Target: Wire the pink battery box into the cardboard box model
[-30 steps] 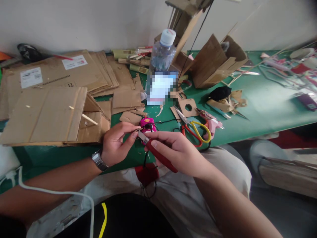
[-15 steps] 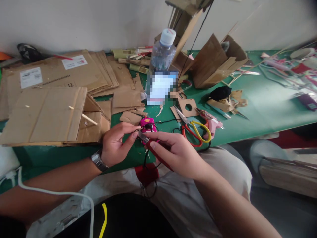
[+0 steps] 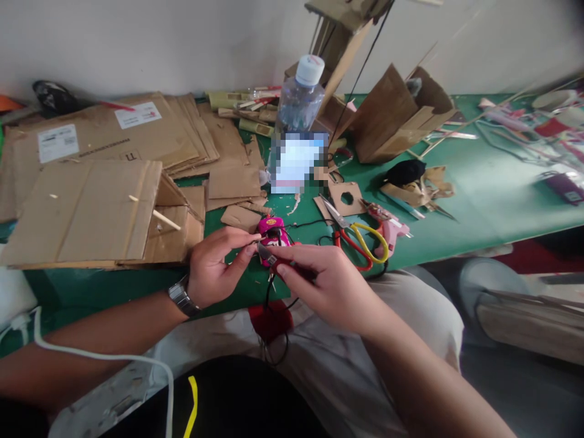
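Left hand (image 3: 216,264): thumb and fingertips pinched on a thin piece (image 3: 254,241), too small to identify; a metal-banded watch (image 3: 183,297) circles the wrist.
Right hand (image 3: 326,283): closed around the red handle of a knife (image 3: 266,253), most of that handle hidden by the palm.
Knife blade: points toward the left fingertips, close by the thin piece; whether the two touch is unclear.
Pink object (image 3: 272,222): lies on the green table (image 3: 479,188) just beyond the fingertips, partly covered, a black cord near it.
Right of the hands: scissors (image 3: 357,238) with red and yellow handles, beside a pink glue gun (image 3: 389,229).
Left of the hands: a folded cardboard structure (image 3: 86,210), a stick (image 3: 166,219) jutting out.
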The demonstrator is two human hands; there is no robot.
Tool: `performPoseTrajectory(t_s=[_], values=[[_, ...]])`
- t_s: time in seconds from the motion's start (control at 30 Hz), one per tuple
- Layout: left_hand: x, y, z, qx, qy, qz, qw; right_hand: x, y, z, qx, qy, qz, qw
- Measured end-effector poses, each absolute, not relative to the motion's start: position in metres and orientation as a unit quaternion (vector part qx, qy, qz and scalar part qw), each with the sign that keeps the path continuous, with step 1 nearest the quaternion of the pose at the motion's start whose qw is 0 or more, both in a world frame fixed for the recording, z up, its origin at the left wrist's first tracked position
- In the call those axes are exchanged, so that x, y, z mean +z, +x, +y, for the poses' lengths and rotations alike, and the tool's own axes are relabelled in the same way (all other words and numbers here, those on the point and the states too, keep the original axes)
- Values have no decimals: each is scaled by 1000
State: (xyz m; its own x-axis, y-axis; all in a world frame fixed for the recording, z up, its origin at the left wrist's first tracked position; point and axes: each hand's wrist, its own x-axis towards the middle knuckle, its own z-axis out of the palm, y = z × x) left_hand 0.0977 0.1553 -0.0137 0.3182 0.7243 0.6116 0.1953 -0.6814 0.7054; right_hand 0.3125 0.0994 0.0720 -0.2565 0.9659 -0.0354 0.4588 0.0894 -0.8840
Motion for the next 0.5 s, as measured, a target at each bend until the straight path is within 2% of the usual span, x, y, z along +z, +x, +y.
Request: performPoseTrajectory(t_s=[0.07,0.1,0.23,0.3,0.4,0.5], values=[[-13,98,156,493,777,302,249,72,312,99,389,-528,-692,302],[-13,97,155,491,780,302,243,72,313,99,415,-529,-678,298],[-11,96,155,502,779,292,234,69,317,103,650,-507,-488,286],[-11,96,155,508,776,291,233,68,318,104,719,-482,-406,294],[-12,96,155,511,772,294,240,68,317,104,712,-487,-407,299],[-12,97,156,504,773,298,242,71,313,102,590,-530,-534,291]])
